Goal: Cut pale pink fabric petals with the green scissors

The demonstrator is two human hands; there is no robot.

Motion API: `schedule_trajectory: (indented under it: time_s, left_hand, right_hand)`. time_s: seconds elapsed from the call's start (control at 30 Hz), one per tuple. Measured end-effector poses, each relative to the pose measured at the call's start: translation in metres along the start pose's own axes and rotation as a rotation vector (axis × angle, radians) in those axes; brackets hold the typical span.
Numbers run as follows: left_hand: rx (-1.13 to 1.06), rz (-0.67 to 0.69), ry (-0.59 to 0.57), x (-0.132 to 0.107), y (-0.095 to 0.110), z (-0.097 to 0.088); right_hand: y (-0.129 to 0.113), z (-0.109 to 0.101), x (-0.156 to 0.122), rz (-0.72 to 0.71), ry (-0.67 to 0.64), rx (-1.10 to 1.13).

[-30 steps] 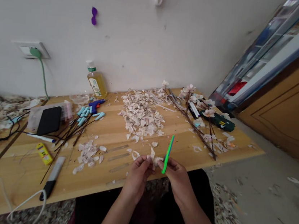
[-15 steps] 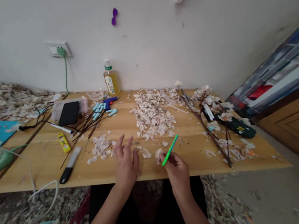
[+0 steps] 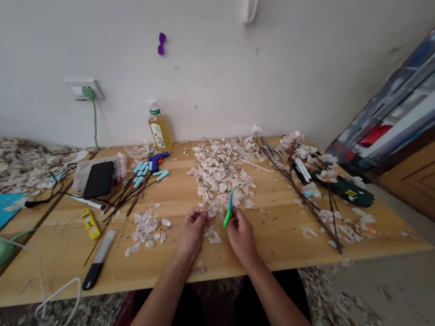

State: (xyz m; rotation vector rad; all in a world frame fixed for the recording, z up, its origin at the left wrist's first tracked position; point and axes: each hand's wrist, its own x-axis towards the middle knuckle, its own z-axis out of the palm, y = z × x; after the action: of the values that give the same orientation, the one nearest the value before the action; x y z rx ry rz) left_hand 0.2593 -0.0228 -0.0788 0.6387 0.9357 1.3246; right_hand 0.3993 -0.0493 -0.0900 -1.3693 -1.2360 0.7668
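My right hand [image 3: 241, 234] is closed on a thin green tool [image 3: 229, 208] that points up and away from me. My left hand [image 3: 192, 227] sits just left of it, fingers curled in a pinch at the near edge of a big heap of pale petal pieces [image 3: 222, 174]; what it pinches is too small to name. Both hands rest over the wooden table [image 3: 264, 232]. A smaller cluster of petal pieces [image 3: 146, 228] lies to the left of my left hand.
Dark wire stems with light-blue tubes [image 3: 140, 174], a blue glue gun [image 3: 158, 158], a bottle of yellow liquid [image 3: 160, 124], a black phone [image 3: 98, 179], a yellow box [image 3: 90, 224] and a utility knife [image 3: 97, 262] lie left. Flowered branches [image 3: 309, 190] and a dark green glue gun [image 3: 343, 188] lie right.
Both hands moved forward to the near edge of the petal heap. My left hand went from flat and spread on the table to a pinch. The green tool now stands more upright.
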Motion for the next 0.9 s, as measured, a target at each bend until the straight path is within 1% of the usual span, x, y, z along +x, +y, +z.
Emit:
schedule_trajectory:
  time_s: [0.07,0.17,0.23,0.3,0.43,0.53,0.6,0.7,0.8,0.9]
  left_hand:
    - [-0.102,-0.026,0.008,0.002,0.001,-0.001]
    - [-0.198,-0.055,-0.043,-0.002,0.005,-0.001]
    - [-0.244,-0.058,-0.043,-0.005,0.006,-0.002]
    - [-0.275,-0.055,-0.009,-0.006,0.005,-0.006]
    - [-0.314,-0.013,0.105,0.001,-0.002,-0.015]
    - [-0.318,0.014,0.129,0.005,-0.006,-0.019]
    - [-0.338,0.026,0.123,0.004,-0.006,-0.02]
    - [-0.352,0.038,0.128,0.002,-0.001,-0.018]
    - [-0.289,0.066,0.117,-0.002,0.003,-0.015]
    - [-0.202,0.103,0.095,-0.003,0.003,-0.013]
  right_hand:
    - [0.002,-0.001,-0.002,-0.027,-0.059,-0.1]
    - [0.001,-0.002,-0.005,-0.072,-0.148,-0.251]
    - [0.0,-0.001,-0.006,-0.109,-0.198,-0.332]
    - [0.001,0.0,-0.008,-0.153,-0.23,-0.395]
    - [0.003,0.004,-0.014,-0.269,-0.278,-0.52]
    - [0.002,0.007,-0.019,-0.321,-0.313,-0.601]
    - [0.001,0.008,-0.019,-0.303,-0.315,-0.609]
    - [-0.003,0.006,-0.015,-0.235,-0.303,-0.556]
    - [-0.009,0.001,-0.011,-0.176,-0.353,-0.528]
    - [-0.014,-0.002,-0.01,-0.153,-0.411,-0.517]
